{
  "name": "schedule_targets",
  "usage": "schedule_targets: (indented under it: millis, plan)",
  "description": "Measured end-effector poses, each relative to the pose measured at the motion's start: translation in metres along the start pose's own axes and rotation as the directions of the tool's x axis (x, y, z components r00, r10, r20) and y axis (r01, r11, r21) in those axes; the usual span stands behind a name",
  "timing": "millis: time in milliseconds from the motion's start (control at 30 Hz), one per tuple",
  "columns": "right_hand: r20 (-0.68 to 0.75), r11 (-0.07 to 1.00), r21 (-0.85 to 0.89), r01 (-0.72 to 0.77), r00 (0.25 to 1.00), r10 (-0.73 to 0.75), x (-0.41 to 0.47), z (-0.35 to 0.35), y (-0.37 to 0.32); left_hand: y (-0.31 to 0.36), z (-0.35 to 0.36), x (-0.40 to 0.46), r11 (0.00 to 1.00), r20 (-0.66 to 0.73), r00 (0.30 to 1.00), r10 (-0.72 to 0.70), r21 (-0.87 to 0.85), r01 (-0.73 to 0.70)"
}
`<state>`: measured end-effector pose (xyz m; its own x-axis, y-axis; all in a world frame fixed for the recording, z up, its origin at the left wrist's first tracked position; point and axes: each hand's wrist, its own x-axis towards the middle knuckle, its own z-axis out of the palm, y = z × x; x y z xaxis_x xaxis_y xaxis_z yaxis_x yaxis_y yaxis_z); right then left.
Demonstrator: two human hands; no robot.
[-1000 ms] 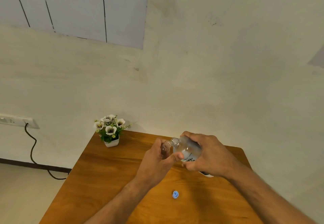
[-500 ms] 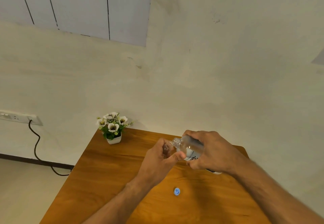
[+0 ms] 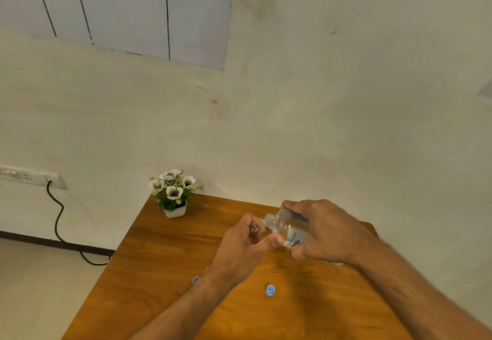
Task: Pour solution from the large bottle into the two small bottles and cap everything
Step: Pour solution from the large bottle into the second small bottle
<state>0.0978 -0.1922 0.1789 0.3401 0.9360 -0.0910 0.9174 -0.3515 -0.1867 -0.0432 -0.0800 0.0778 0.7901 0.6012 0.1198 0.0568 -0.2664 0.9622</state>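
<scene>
My right hand (image 3: 323,233) grips the large clear bottle (image 3: 286,226), uncapped and tilted so its neck points left and down. Its mouth meets the open mouth of a small clear bottle (image 3: 255,230), which my left hand (image 3: 239,246) holds upright with thumb and fingers wrapped round it. Most of the small bottle is hidden by my fingers. A light blue cap (image 3: 270,290) lies on the wooden table (image 3: 159,260) below my hands. Beside my left wrist a second blue cap (image 3: 195,280) peeks out, mostly hidden.
A small white pot of white artificial flowers (image 3: 174,194) stands at the table's far left corner, against the wall. A wall socket strip (image 3: 29,176) with a dark cable hangs left of the table. The table's left edge drops to the floor.
The camera has shifted slightly; my hands keep the same pose with the large bottle tipped against the small one. A second blue cap now shows beside my left wrist.
</scene>
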Motion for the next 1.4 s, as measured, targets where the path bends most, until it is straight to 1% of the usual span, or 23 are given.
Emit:
schedule_targets:
  millis: [133, 367, 533, 933, 1400]
  plan:
    - [0.007, 0.999, -0.035, 0.001, 1.0, -0.001, -0.001, -0.001, -0.003, -0.002, 0.001, -0.001, 1.0, 0.007, 1.0, -0.001, 0.016, 0.001]
    - [0.012, 0.999, -0.053, 0.007, 1.0, -0.007, -0.004, 0.001, -0.003, -0.004, 0.001, -0.004, 1.0, 0.019, 1.0, -0.015, -0.014, 0.015]
    - [0.02, 0.998, -0.063, 0.014, 1.0, -0.012, -0.004, 0.001, -0.004, -0.006, 0.002, -0.004, 1.0, 0.02, 1.0, -0.018, 0.011, 0.018]
    - [0.038, 0.998, -0.058, 0.015, 0.999, -0.013, -0.007, -0.002, -0.006, -0.009, 0.005, -0.006, 1.0, 0.014, 1.0, 0.002, 0.027, -0.002]
    - [0.062, 0.997, -0.07, 0.025, 0.998, -0.021, -0.008, 0.004, -0.003, -0.005, 0.006, -0.011, 0.999, 0.022, 1.0, -0.011, 0.04, 0.01]
